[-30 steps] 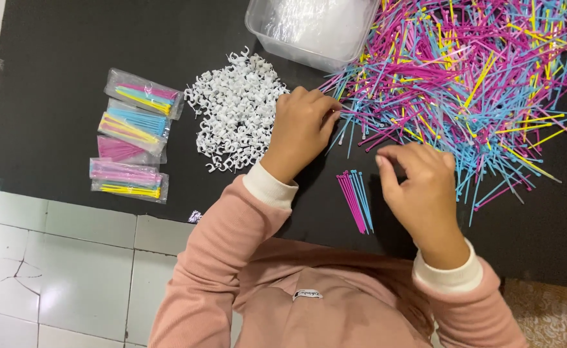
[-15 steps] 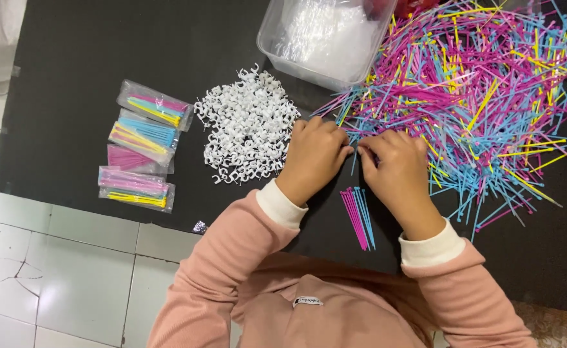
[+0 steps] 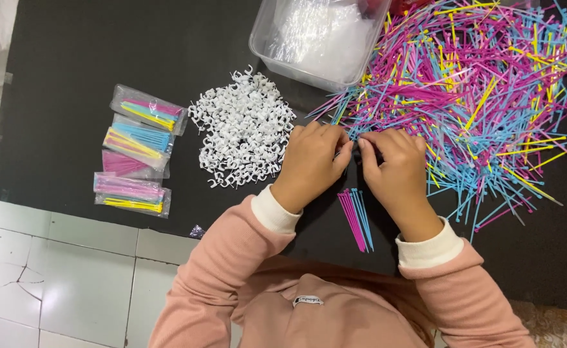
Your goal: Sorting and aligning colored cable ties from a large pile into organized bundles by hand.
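On black mat (image 3: 71, 77), tie pile (image 3: 477, 96) touches both hands' grip.

Heaped multicoloured cable ties (image 3: 477, 96) on black mat

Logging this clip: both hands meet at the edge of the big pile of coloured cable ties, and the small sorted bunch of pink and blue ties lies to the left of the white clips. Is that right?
Not quite. In the head view the small bunch of ties lies between the wrists, below the left hand and right hand, to the right of the white clips. The hands do meet at the edge of the big pile.
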